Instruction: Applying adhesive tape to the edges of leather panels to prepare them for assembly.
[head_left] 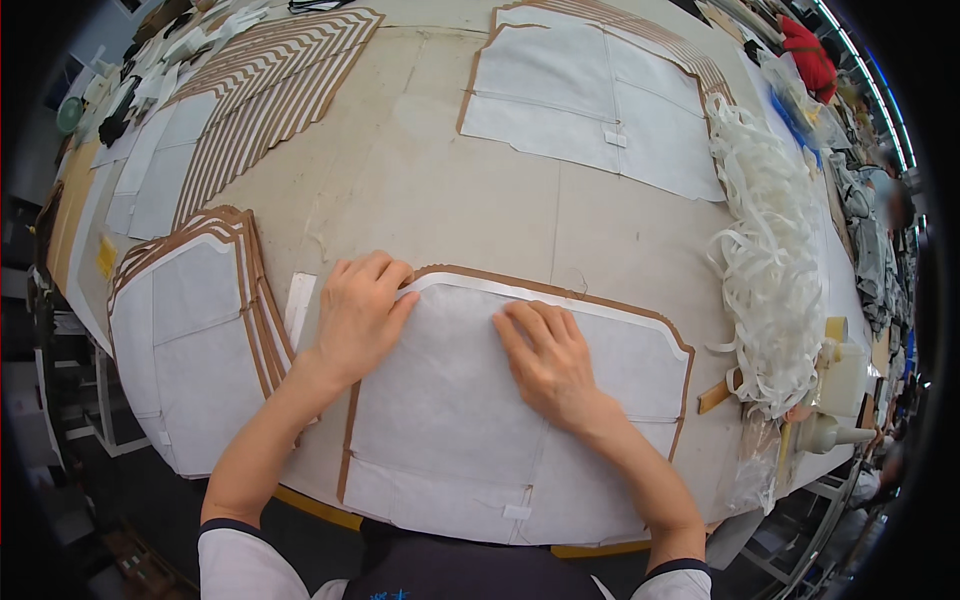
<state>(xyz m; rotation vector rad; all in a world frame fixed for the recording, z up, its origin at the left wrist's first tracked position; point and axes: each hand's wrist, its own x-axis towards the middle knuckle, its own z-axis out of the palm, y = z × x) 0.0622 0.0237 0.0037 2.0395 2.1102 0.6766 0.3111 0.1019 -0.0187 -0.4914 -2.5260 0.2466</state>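
Observation:
A white fabric panel [440, 400] with a brown border lies flat in front of me. A narrow white strip [600, 314] follows its curved far edge. My left hand [362, 312] is closed at the panel's far left corner, its thumb and fingers pinching the strip's left end. Farther right on the panel rests my right hand [548, 362], fingers curled together with the thumb close beside them. Its fingertips are just below the strip, and anything between them is hidden. Seam lines cross the panel, and a small white tag [517, 512] sits near its front edge.
To the left lies a fanned stack of similar panels [195, 300]. More layered panels [290, 90] and another stack [560, 95] lie across the table [450, 190]. A heap of white strips [765, 250] runs along the right, near a pale bottle [842, 380] and a nozzle-tipped bottle [825, 434].

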